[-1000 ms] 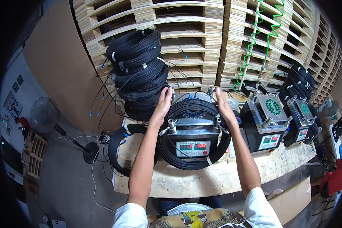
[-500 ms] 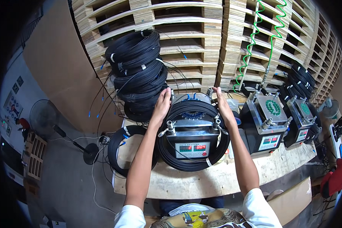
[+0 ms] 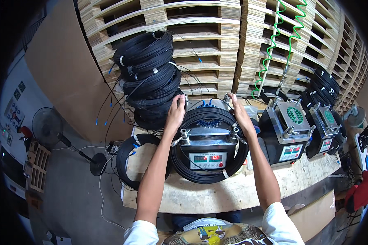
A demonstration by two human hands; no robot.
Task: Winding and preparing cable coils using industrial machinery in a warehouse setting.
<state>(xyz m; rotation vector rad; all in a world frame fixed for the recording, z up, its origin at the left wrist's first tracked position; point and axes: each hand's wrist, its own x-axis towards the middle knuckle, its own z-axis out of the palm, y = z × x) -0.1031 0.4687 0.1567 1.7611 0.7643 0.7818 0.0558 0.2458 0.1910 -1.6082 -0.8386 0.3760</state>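
While beside one machine [image 3: 208, 161] and coil [image 3: 200, 178], one left hand [image 3: 175, 114], one right hand [image 3: 241, 116]

Whether the bare left hand [image 3: 176, 111] and bare right hand [image 3: 241, 114] touch the rear metal clamp posts [image 3: 227, 98] is too small to tell. A thick black cable coil [image 3: 204, 178] hides parts of the boxy black machine [image 3: 227, 154], and the left forearm covers some of the flat black cable ring [image 3: 122, 164]. Picture edges cut off the pale wooden pallets [image 3: 230, 28] and white-sleeved printed shirt [image 3: 210, 234].
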